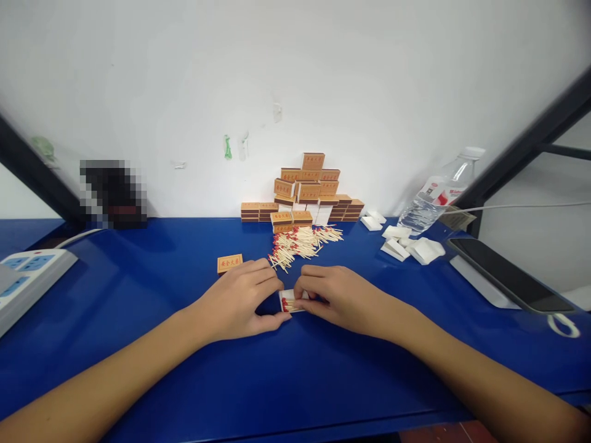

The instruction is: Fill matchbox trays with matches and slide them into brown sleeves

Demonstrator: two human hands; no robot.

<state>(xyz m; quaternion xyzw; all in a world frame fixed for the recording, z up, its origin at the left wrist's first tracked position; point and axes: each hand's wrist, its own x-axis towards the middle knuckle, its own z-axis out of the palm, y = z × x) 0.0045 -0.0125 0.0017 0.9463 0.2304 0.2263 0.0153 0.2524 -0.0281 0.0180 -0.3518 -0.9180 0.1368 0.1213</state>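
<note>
Both of my hands meet at the middle of the blue table [138,320]. Between them lies a small white matchbox tray [289,301] with red-tipped matches in it. My left hand [240,299] curls round the tray's left end, thumb under its near corner. My right hand [335,295] pinches the tray's right side with bent fingers. Just behind the hands lies a loose pile of matches [302,243]. A single orange matchbox sleeve [229,263] lies flat to the left of the pile.
A stack of orange matchboxes [307,191] stands against the white wall. Several white empty trays [406,243] lie at the right, beside a plastic water bottle [436,200]. A phone [508,274] rests at the far right, a power strip [28,277] at the far left.
</note>
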